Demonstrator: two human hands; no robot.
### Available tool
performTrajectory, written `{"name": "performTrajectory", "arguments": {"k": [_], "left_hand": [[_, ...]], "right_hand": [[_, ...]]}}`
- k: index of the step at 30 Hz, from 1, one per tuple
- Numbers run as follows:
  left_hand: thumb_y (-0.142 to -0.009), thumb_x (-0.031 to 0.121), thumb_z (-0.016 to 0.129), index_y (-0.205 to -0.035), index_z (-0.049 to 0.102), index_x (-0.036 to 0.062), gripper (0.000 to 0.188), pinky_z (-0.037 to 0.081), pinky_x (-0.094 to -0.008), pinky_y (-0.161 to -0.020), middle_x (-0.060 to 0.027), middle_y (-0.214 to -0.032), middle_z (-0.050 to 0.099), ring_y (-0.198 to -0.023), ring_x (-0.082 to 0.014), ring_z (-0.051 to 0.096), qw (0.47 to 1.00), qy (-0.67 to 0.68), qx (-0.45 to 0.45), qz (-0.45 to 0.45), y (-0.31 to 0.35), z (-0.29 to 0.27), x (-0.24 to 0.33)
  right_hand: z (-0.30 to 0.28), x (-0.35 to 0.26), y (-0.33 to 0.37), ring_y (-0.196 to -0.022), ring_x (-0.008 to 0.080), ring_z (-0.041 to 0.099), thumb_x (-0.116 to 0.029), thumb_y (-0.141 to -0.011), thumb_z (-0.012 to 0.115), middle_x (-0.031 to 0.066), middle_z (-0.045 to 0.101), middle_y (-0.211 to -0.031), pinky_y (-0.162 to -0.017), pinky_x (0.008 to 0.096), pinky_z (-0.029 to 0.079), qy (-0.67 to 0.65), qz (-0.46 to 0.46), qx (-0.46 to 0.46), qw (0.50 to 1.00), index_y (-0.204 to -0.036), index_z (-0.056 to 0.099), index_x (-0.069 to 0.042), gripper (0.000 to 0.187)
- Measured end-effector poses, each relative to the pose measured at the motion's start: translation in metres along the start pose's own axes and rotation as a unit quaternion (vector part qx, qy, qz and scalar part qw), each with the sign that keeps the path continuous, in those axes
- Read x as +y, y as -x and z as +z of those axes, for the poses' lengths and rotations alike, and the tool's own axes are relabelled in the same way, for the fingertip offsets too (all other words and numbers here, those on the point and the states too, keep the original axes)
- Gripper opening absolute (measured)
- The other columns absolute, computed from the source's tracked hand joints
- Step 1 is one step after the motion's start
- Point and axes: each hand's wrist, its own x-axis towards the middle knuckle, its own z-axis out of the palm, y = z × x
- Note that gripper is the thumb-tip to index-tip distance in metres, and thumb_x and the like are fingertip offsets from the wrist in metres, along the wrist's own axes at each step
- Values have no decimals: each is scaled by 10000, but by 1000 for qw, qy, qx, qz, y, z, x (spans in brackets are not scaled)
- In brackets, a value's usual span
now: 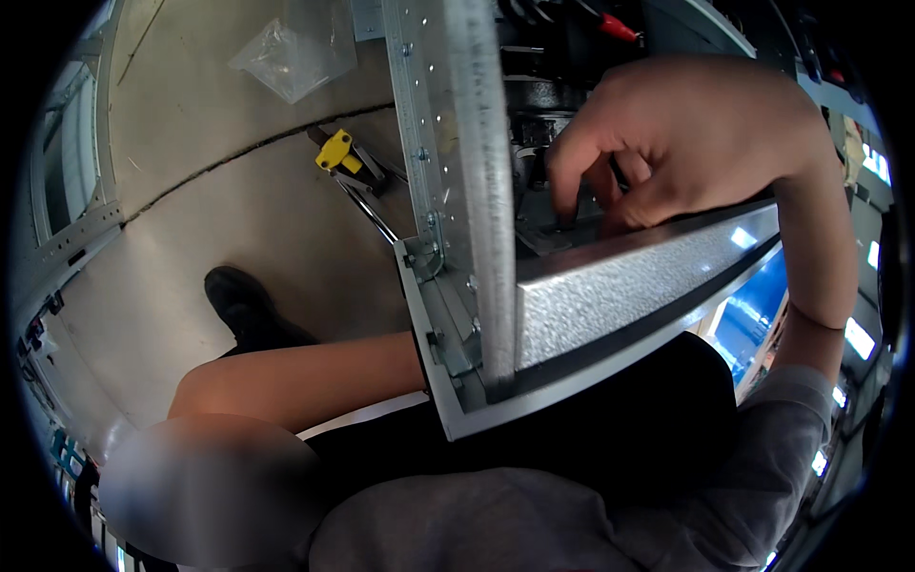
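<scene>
Over the top of a galvanised metal crossbar (648, 291), my right hand (710, 133) reaches down into a metal frame. Its fingers are bent and the index finger and thumb point downward close together. Whatever lies between the fingertips is too small or hidden to name. Dark parts (548, 95) fill the inside of the frame beside the fingers. A tall perforated metal upright (488, 191) stands left of this hand. My left forearm (315, 367) passes behind the frame's light-coloured bottom corner (427, 334), which hides the left hand.
On the concrete floor (191, 229) to the left lie a yellow-and-black tool (335, 151), a chrome rod (370, 212) and a clear plastic bag (295, 59). A black boot (240, 297) is below them. A red-tipped thing (618, 28) is inside the frame's far end.
</scene>
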Motion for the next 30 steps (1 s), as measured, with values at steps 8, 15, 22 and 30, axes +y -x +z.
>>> {"name": "performTrajectory", "arguments": {"k": [8,15,22,30], "left_hand": [[-1067,324,530,-1145,662,6,352,566,-322,-892,-112,-1045,706,-927,-253,696,996,-85,32,12,-6,-6,-2],[-1055,338,545,-1138,654,3,363,567,-332,-885,-120,-1033,703,-921,-260,697,993,-111,31,28,-12,-6,1],[-1043,353,560,-1132,645,-1,375,567,-343,-878,-127,-1021,700,-915,-268,698,991,-124,36,35,-17,-9,-2],[-1029,370,577,-1124,636,-5,392,567,-355,-869,-136,-1007,697,-908,-277,700,990,-132,42,38,-16,-18,0]], "right_hand": [[21,9,-59,-856,268,751,-91,-859,788,158,774,-1032,-742,340,611,-49,-27,-98,994,-1139,754,0,296],[35,11,-59,-893,275,742,-123,-868,791,145,773,-1051,-777,349,603,-46,6,-114,992,-1113,762,17,284],[34,19,-57,-872,266,736,-132,-879,785,142,767,-1014,-774,349,597,-85,-17,-127,988,-1097,758,16,265],[35,20,-66,-848,256,728,-143,-893,779,139,760,-973,-769,348,590,-118,-40,-130,984,-1080,755,14,246]]}}
